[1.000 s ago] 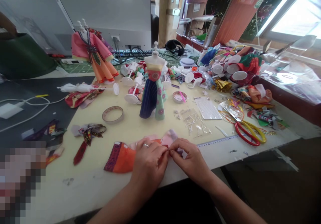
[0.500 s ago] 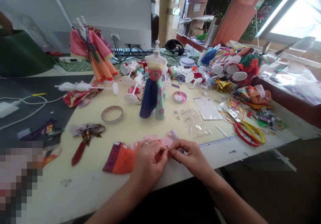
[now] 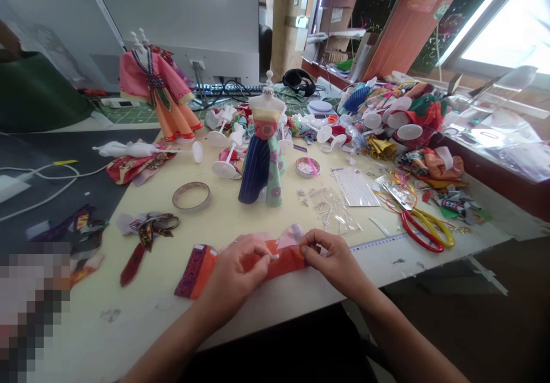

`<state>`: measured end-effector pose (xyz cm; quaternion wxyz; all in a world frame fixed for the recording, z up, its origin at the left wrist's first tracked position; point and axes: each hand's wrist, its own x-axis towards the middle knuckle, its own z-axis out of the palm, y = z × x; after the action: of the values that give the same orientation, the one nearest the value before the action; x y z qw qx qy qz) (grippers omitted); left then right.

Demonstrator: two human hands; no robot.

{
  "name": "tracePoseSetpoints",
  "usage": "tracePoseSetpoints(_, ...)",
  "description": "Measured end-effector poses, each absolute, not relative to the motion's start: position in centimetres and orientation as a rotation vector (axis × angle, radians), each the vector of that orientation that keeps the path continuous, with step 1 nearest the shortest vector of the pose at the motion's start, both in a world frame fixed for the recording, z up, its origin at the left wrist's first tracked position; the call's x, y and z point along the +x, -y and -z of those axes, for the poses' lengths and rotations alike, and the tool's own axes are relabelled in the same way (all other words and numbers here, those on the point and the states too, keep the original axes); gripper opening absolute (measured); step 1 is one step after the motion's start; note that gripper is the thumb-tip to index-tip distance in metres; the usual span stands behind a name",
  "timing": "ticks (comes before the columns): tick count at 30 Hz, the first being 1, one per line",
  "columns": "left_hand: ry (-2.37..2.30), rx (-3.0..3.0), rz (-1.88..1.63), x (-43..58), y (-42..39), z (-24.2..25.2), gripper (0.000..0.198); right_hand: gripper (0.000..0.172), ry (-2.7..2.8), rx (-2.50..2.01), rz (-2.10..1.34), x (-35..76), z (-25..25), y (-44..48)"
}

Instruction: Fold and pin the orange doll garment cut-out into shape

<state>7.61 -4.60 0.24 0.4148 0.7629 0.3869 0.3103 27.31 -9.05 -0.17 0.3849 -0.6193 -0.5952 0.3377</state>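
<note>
An orange cloth piece [image 3: 283,261] with a dark patterned band at its left end and a pink lining lies near the front edge of the cream table [image 3: 223,222]. My left hand [image 3: 234,271] pinches the cloth near its middle, thumb against fingers. My right hand [image 3: 333,257] pinches the cloth's right end. The stretch of cloth between the two hands is pulled straight. A small white mannequin in a blue and green patchwork dress [image 3: 263,154] stands upright behind the hands.
A mannequin in a pink and orange robe [image 3: 158,94] stands at the back left. A tape ring [image 3: 191,195], loose pins [image 3: 329,208], red and yellow scissors [image 3: 423,228], white stands and fabric scraps [image 3: 404,114] cover the table. A ruler [image 3: 378,241] lies right of my hands.
My hands have moved apart: the left slid left, the right slid right, and the orange cloth between them is now drawn out flat.
</note>
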Motion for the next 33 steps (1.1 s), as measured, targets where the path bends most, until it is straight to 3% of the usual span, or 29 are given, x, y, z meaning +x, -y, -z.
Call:
tracePoseSetpoints(10,-0.893,2.051,-0.603,9.4,2.4,0.7,0.015,0.014,1.821,-1.655,-0.636,28.8,0.4,6.5)
tracePoseSetpoints(14,-0.908,2.06,-0.653,9.2,2.4,1.2,0.014,0.026,1.891,-1.636,-0.407,29.0,1.1,6.0)
tracePoseSetpoints(17,-0.88,2.034,-0.73,9.1,2.5,1.4,0.013,0.026,1.823,-1.513,-0.301,28.6,0.8,6.4)
tracePoseSetpoints(26,-0.801,1.983,-0.836,9.2,2.6,1.6,0.014,0.01,1.623,-1.393,-0.824,26.1,-0.1,7.9)
tracePoseSetpoints(33,-0.9,1.957,-0.803,9.0,2.6,1.5,0.017,0.01,1.641,-1.425,-0.708,26.9,-0.6,6.8)
